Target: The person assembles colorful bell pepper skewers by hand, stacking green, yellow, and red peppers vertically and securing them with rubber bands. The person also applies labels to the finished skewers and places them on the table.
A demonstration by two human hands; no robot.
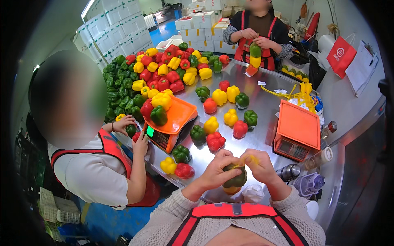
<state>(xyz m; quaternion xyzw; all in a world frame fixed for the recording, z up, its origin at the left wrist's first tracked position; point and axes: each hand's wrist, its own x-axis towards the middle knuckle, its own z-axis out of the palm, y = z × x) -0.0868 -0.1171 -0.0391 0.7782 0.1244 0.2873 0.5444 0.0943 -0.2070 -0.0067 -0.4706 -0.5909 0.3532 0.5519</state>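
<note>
Close to my body hangs a yellow net bag (235, 177) with a dark green bell pepper in it and a yellow-orange one below. My left hand (218, 170) is closed round the upper side of this bag. Beside it, my right hand (262, 167) is closed on the stretched yellow netting at the top. Just beyond my hands lie a red pepper (216, 141), a green pepper (198, 135) and a yellow pepper (211, 125). A crumpled white bag (253, 193) sits below my right hand, on the metal table (262, 104).
An orange-topped scale (297, 127) stands at the right, near bottles (289, 172) and yellow nets (304, 92). A large pepper pile (160, 69) covers the far left, behind another orange scale (176, 115). One co-worker (98, 164) handles peppers at left; another (260, 37) holds a filled net opposite.
</note>
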